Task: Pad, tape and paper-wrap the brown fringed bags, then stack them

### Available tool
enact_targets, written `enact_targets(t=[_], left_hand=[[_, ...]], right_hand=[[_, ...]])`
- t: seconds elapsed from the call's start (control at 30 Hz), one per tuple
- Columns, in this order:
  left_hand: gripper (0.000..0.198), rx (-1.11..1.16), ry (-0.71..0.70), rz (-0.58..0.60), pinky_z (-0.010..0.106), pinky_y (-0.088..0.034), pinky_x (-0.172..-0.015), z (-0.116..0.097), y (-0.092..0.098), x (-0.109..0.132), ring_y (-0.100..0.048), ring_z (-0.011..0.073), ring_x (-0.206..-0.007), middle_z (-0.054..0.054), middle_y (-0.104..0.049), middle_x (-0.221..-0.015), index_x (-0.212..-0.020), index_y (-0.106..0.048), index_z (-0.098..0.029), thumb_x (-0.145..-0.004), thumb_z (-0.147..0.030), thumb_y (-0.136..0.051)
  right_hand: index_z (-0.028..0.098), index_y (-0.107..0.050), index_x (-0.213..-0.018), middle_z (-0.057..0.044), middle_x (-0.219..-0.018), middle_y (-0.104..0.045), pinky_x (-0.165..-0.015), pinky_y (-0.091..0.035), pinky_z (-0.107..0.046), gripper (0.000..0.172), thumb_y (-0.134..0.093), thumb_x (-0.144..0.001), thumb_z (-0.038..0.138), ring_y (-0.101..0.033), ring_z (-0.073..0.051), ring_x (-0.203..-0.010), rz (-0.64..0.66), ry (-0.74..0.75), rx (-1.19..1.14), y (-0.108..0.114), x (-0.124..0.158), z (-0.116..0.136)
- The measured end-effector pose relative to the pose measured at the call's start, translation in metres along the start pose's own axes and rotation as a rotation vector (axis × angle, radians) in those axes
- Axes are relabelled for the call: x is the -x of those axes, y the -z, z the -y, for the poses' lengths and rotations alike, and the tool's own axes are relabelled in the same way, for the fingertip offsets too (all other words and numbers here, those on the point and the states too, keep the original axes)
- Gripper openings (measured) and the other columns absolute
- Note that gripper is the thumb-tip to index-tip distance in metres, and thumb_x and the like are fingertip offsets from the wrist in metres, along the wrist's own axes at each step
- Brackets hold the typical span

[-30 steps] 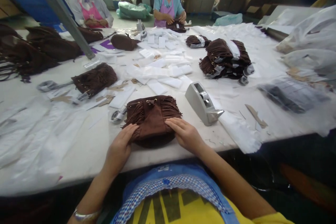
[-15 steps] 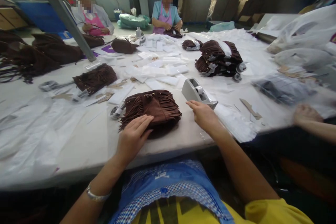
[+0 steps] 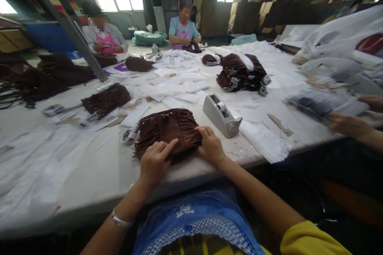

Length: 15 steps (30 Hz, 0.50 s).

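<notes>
A brown fringed bag [image 3: 172, 127] lies flat on the white table [image 3: 98, 167] in front of me. My left hand [image 3: 157, 161] rests on its lower front edge, index finger stretched over the middle panel and the other fingers apart. At the bag's right end my right hand [image 3: 210, 145] grips the fringe between thumb and fingers. A grey tape dispenser [image 3: 218, 115] stands just right of the bag. Wrapped clear material [image 3: 129, 136] sticks out at the bag's left end.
Stacked fringed bags [image 3: 241, 72] lie beyond the dispenser, another bag [image 3: 106, 99] to the left. White sheets [image 3: 265, 141] lie right. A slanted metal post [image 3: 74, 34] rises at the left. Two people work across the table; another person's hands [image 3: 348, 123] hold a plastic-wrapped item at the right.
My right hand has moved left from beside the tape dispenser onto the bag's right end. My left hand stays on the bag. The view has tilted up slightly.
</notes>
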<state>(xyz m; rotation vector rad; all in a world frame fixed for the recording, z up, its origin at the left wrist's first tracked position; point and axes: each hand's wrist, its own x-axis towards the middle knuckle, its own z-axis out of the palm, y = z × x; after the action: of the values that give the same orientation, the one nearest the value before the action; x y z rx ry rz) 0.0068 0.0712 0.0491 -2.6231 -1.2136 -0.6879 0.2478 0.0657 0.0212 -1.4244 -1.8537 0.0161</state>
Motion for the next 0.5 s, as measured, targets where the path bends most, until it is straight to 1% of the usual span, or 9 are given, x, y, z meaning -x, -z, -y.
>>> enact_targets(t=[0.07, 0.13, 0.23, 0.33, 0.43, 0.5], left_hand=[[0.047, 0.026, 0.074, 0.017, 0.029, -0.044, -0.070, -0.001, -0.003, -0.006, -0.060, 0.0203, -0.078, 0.003, -0.063, -0.082, -0.136, -0.057, -0.026, -0.089, -0.024, -0.058], [0.046, 0.078, 0.154, 0.028, 0.025, -0.042, -0.063, -0.001, -0.005, -0.010, -0.061, 0.0178, -0.075, 0.001, -0.062, -0.081, -0.136, -0.057, -0.028, -0.090, -0.029, -0.058], [0.042, 0.183, 0.237, 0.045, 0.022, -0.038, -0.058, 0.001, -0.010, -0.014, -0.062, 0.0138, -0.070, -0.001, -0.061, -0.079, -0.134, -0.058, -0.030, -0.092, -0.032, -0.055], [0.039, 0.268, 0.282, 0.059, 0.020, -0.040, -0.059, 0.005, -0.014, -0.017, -0.063, 0.0125, -0.069, -0.002, -0.063, -0.081, -0.131, -0.061, -0.031, -0.093, -0.032, -0.055], [0.036, 0.311, 0.285, 0.058, 0.021, -0.041, -0.060, 0.007, -0.016, -0.020, -0.064, 0.0135, -0.071, -0.001, -0.064, -0.082, -0.127, -0.064, -0.031, -0.092, -0.034, -0.055], [0.037, 0.304, 0.277, 0.053, 0.021, -0.041, -0.060, 0.007, -0.019, -0.019, -0.064, 0.0140, -0.071, -0.001, -0.063, -0.082, -0.129, -0.062, -0.031, -0.093, -0.034, -0.055]], right_hand=[[0.020, -0.051, -0.122, -0.012, -0.118, -0.058, -0.095, -0.052, -0.042, 0.051, -0.066, -0.074, 0.020, -0.055, -0.028, -0.113, -0.043, -0.108, -0.022, -0.004, 0.000, 0.002], [0.019, -0.050, -0.116, -0.012, -0.111, -0.058, -0.088, -0.054, -0.040, 0.043, -0.065, -0.076, 0.025, -0.058, -0.027, -0.105, -0.088, -0.206, -0.043, -0.009, 0.000, 0.006], [0.020, -0.049, -0.109, -0.008, -0.101, -0.060, -0.081, -0.055, -0.037, 0.036, -0.062, -0.076, 0.024, -0.062, -0.024, -0.091, -0.100, -0.319, -0.102, -0.015, 0.002, 0.009], [0.022, -0.048, -0.108, -0.005, -0.100, -0.064, -0.080, -0.054, -0.033, 0.035, -0.058, -0.075, 0.017, -0.065, -0.021, -0.087, -0.049, -0.349, -0.183, -0.017, 0.006, 0.011], [0.024, -0.048, -0.112, -0.005, -0.099, -0.068, -0.079, -0.054, -0.031, 0.035, -0.056, -0.078, 0.017, -0.069, -0.022, -0.088, -0.013, -0.361, -0.216, -0.016, 0.008, 0.013], [0.023, -0.048, -0.117, -0.004, -0.095, -0.070, -0.076, -0.053, -0.031, 0.039, -0.055, -0.080, 0.019, -0.070, -0.023, -0.085, 0.013, -0.373, -0.203, -0.013, 0.007, 0.016]])
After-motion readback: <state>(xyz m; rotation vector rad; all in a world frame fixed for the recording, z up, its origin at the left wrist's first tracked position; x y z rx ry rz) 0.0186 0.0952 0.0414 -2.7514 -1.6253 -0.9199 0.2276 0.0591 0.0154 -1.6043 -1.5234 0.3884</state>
